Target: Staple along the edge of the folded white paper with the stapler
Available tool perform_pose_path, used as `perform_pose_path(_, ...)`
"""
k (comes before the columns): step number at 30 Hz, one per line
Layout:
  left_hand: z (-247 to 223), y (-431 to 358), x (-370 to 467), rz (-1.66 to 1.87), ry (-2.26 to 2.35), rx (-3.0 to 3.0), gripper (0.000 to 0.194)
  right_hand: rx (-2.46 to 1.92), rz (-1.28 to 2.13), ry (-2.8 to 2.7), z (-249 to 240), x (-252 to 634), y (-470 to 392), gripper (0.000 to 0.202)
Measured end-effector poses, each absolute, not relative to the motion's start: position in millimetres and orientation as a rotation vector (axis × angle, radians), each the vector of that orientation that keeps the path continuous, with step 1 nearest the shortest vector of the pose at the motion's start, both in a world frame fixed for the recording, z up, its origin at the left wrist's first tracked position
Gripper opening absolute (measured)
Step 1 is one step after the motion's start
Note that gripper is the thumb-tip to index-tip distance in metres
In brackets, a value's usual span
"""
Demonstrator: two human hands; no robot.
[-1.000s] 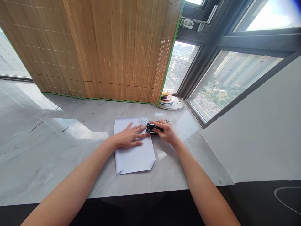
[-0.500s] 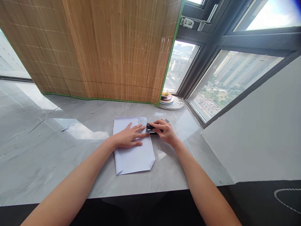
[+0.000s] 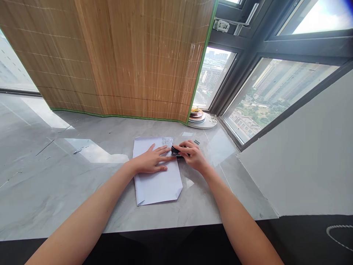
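White paper [image 3: 158,187] with folded lower corners and a small printed patch at its top right lies on the grey marble surface [image 3: 116,209]. My left hand [image 3: 151,161] rests flat on the paper with its fingers spread. A black stapler [image 3: 174,150] sits over the paper's right edge, close to my left fingertips. My right hand [image 3: 193,155] is closed round the stapler from the right and hides its rear part. Just behind my right hand lie small staple strips [image 3: 196,142].
A bamboo blind [image 3: 132,66] with a green border hangs down to the surface behind the paper. Stacked plates [image 3: 197,117] stand in the window corner. A white wall [image 3: 303,154] rises at the right. The surface's front edge is near my forearms.
The front end of the stapler looks slightly lower, and my right fingers have pressed down a little with it. My left hand and the paper stay in place.
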State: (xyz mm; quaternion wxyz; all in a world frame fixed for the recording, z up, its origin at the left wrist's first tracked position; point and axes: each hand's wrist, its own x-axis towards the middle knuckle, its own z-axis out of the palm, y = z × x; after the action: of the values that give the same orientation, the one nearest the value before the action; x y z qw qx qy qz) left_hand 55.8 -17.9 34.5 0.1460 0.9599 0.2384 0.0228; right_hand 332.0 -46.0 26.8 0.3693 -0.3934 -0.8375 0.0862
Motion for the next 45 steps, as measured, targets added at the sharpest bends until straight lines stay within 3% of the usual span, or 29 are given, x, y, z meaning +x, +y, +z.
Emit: perform_pose_path(45,34.7,-17.6,55.0,0.125,0.649,2.757,0.057,-1.088,0.232,-2.239,31.7,326.4,-50.7,0.053)
